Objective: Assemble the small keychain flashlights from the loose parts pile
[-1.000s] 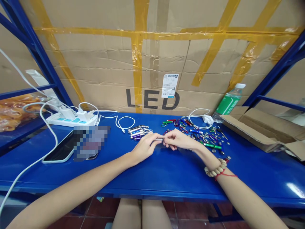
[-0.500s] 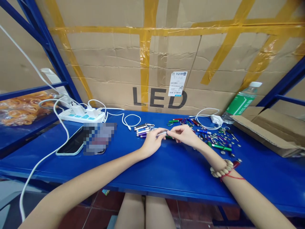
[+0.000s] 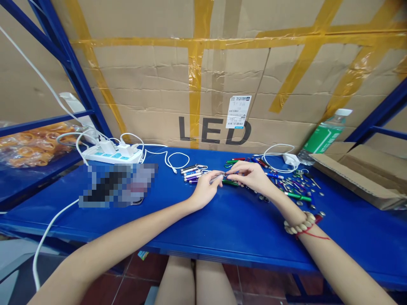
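My left hand (image 3: 204,191) is closed around a small silver-grey flashlight tube (image 3: 216,178), held just above the blue table. At the tube's right end, the thumb and fingers of my right hand (image 3: 252,176) are pinched together. A tiny dark piece shows between those fingertips, too small to name. Just behind my left hand lie several mini keychain flashlights (image 3: 192,173) with clips, in black, silver, blue and purple. Partly hidden by my right hand is a scattered pile of coloured tubes and small round metal parts (image 3: 289,185).
A power strip (image 3: 111,155) with white chargers and cables stands at the back left, near two blurred phones (image 3: 106,186). A water bottle (image 3: 326,135) and an open cardboard box (image 3: 356,178) are on the right. Behind the table (image 3: 222,228) rises a large taped carton (image 3: 149,84).
My right fingertips have shifted slightly at the tube's end, and a small dark piece now shows there. The left hand keeps its hold; the whole view has shifted a little.
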`<state>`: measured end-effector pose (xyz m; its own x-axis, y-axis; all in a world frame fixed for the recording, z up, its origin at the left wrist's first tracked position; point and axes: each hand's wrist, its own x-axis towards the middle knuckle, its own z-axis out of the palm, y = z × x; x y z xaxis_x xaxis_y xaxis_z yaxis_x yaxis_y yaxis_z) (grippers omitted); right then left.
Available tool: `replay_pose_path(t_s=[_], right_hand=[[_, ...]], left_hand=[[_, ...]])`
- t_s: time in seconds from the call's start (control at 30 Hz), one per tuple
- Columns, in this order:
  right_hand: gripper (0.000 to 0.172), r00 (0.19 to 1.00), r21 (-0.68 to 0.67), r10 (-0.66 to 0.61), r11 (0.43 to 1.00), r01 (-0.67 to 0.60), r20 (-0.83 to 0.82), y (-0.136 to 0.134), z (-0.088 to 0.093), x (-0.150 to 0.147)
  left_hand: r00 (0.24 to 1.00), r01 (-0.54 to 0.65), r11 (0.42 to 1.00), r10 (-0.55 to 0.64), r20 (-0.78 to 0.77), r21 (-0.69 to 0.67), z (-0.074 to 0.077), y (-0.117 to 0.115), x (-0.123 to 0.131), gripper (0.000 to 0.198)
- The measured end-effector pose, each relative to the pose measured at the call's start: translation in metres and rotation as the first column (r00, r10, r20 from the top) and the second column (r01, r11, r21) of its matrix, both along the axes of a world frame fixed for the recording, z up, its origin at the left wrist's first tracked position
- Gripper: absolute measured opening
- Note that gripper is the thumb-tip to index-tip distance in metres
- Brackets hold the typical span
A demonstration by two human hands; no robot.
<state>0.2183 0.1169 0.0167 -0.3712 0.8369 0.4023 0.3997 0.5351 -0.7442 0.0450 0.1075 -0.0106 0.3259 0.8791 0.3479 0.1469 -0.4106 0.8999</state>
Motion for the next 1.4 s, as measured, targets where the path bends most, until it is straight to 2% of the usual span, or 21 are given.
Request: replay_pose_path(t_s=[0.3, 0.57, 0.83, 1.07, 1.4], right_hand=[[0.03, 1.0, 0.033, -0.006, 0.999, 0.006, 0.006, 0.0, 0.0, 0.002], [0.026, 0.994, -0.143, 0.019, 0.989, -0.035, -0.107, -0.003, -0.004, -0.002], [0.025, 0.999, -0.247, -0.035, 0.968, 0.036, 0.005, -0.005, -0.004, -0.002], [0.028, 0.997, -0.316, -0.066, 0.946, 0.074, 0.037, -0.007, -0.002, -0.003], [0.035, 0.995, -0.419, -0.104, 0.903, 0.098, 0.009, -0.014, 0.009, -0.008]], left_hand=[[0.999, 0.035, 0.999, -0.034, -0.021, 0.024, 0.0, -0.001, 0.0, 0.022], [0.995, 0.083, 0.996, -0.081, -0.058, 0.036, -0.005, -0.005, -0.004, 0.022], [0.991, 0.09, 0.992, -0.08, -0.103, 0.093, -0.005, -0.009, -0.005, 0.015], [0.992, 0.093, 0.99, -0.083, -0.093, 0.107, -0.008, -0.006, -0.006, 0.008], [0.992, 0.001, 0.96, 0.034, -0.12, 0.28, -0.009, -0.002, -0.008, 0.013]])
